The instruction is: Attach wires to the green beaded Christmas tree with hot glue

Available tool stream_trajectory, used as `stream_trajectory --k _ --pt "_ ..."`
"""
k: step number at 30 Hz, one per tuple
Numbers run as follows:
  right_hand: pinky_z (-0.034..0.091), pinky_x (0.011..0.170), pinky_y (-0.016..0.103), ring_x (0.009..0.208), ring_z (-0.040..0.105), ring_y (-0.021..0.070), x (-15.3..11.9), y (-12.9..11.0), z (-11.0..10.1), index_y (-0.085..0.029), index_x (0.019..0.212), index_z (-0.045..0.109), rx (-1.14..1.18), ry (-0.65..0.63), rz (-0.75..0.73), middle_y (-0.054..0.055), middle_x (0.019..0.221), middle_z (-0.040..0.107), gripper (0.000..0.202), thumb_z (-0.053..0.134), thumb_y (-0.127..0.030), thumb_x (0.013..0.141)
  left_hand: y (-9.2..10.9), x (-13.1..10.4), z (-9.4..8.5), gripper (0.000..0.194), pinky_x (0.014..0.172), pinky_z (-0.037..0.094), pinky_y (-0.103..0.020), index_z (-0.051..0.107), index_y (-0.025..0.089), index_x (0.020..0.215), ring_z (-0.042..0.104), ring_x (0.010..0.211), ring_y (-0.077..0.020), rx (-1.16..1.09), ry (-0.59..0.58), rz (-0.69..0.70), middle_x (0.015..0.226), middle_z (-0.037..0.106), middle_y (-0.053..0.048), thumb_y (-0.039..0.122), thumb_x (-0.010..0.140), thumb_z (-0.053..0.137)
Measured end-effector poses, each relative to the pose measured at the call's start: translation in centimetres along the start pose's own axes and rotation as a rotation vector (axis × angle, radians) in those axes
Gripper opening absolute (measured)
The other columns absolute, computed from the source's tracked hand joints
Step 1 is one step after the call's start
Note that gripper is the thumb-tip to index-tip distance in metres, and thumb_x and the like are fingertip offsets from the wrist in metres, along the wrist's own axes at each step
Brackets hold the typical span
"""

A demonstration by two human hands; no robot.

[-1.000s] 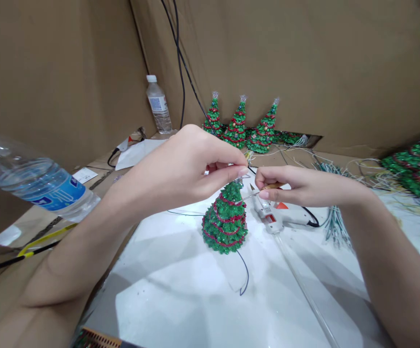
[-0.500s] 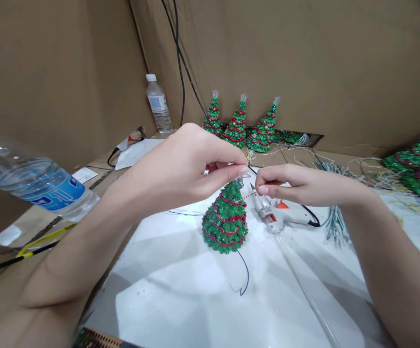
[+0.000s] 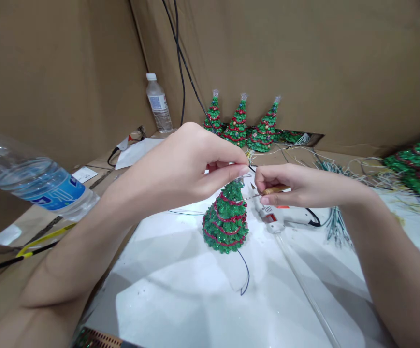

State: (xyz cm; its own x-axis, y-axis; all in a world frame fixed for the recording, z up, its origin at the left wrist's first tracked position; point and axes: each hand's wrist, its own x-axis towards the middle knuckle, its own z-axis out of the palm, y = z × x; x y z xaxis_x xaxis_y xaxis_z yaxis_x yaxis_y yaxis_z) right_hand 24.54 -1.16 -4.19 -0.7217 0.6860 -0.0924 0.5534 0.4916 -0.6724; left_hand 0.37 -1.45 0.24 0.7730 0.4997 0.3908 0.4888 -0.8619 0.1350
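Tree [image 3: 226,227] stands upright mid-scene on the white table [image 3: 181,299] in the head view, probably light and stiff, with brittle tips; its broad lower body seems the safest hold. The left hand [image 3: 210,162] pinches black wire [image 3: 252,169] near its top; the right hand [image 3: 285,180] grips a wooden-handled tool [image 3: 280,189].

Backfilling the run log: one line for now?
left hand: pinched at front tree top, grasp unclear | right hand: holding thin tool, tip at tree
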Motion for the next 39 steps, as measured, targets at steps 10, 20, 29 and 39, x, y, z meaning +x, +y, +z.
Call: stream_trajectory --k 10,20,29,39 --pt "0.035 0.053 0.022 0.063 0.042 0.0095 -0.07 0.02 0.01 -0.02 0.079 0.042 0.099 -0.088 0.025 -0.003 0.072 0.046 0.021 0.051 -0.035 0.09 0.01 -0.01 -0.07 0.027 0.054 0.029 -0.025 0.062 0.016 0.076 0.051 0.058 -0.0096 0.021 -0.004 0.007 0.067 0.059 0.0 0.026 0.094 0.044" --pt "0.044 0.057 0.024 0.065 0.054 0.0113 -0.31 -0.36 -0.1 -0.019 0.079 0.047 0.216 -0.196 0.134 0.0 0.073 0.056 0.022 0.052 -0.038 0.09 -0.03 0.0 0.01 0.026 0.054 0.029 -0.025 0.067 0.017 0.079 0.052 0.059 -0.0105 -0.009 0.02 0.005 0.07 0.064 -0.002 0.026 0.092 0.046" --pt "0.047 0.057 0.025 0.066 0.058 0.0123 -0.78 -0.58 0.02 -0.019 0.081 0.046 0.313 -0.275 0.211 0.001 0.076 0.057 0.027 0.05 -0.043 0.091 0.09 0.06 -0.08 0.025 0.053 0.03 -0.024 0.068 0.017 0.079 0.053 0.057 -0.0094 -0.02 0.017 0.0 0.068 0.064 0.0 0.025 0.092 0.048" --pt "0.045 0.074 0.029 0.08 0.056 0.0162 -0.36 -0.68 -0.11 -0.016 0.09 0.061 0.168 -0.303 0.171 0.003 0.086 0.061 0.033 0.044 -0.044 0.093 -0.3 -0.01 0.07 0.024 0.055 0.033 -0.024 0.067 0.019 0.08 0.055 0.058 -0.0106 -0.041 0.044 0.043 0.071 0.066 0.0 0.026 0.091 0.047"
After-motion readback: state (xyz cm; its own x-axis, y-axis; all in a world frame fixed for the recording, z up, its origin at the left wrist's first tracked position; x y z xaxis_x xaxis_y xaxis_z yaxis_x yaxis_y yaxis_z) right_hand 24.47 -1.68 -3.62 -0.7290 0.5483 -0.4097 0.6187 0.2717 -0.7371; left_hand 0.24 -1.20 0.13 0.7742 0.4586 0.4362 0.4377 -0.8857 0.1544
